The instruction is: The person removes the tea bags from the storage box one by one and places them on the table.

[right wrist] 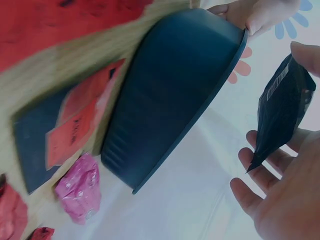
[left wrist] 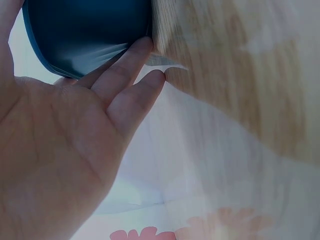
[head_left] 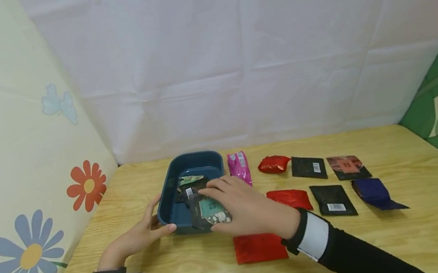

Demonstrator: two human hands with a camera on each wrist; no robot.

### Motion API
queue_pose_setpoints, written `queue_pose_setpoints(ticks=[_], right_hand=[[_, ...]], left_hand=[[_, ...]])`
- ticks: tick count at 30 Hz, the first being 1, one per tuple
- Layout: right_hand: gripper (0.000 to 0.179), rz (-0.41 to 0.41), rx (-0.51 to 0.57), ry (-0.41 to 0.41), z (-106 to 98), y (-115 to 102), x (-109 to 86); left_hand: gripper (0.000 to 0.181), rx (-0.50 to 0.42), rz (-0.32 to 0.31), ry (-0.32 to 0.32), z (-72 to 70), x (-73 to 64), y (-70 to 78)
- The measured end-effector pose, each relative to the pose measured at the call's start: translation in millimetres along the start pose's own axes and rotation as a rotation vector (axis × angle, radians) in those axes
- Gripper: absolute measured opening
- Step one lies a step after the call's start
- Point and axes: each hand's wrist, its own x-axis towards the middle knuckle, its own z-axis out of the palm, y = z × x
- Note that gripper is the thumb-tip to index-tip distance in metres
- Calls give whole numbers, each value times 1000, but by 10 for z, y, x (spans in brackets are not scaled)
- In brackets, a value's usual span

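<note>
A dark blue plastic bin stands left of the middle of the table, with a few black and green packets inside. My left hand holds its near left corner, thumb at the front rim and fingers along the outer left wall; the left wrist view shows the fingers against the wall. Over the bin's near right part, my right hand pinches a flat black packet with a green label between thumb and fingers. In the right wrist view this packet is raised beside the rim, its barcode side showing.
Right of the bin lie a pink packet, red packets, black packets, a red-and-black packet and a purple pouch. A flat red packet lies near my right forearm. White cloth hangs behind the table.
</note>
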Motion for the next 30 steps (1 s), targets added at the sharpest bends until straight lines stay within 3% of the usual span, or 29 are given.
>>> queue_pose_setpoints(ticks=[17, 30], right_hand=[[75, -21, 79, 107, -41, 101, -507], [74, 35, 85, 57, -43, 209, -781]], left_hand=[[95, -1, -45, 12, 19, -1, 8], [93, 1, -55, 22, 11, 14, 4]])
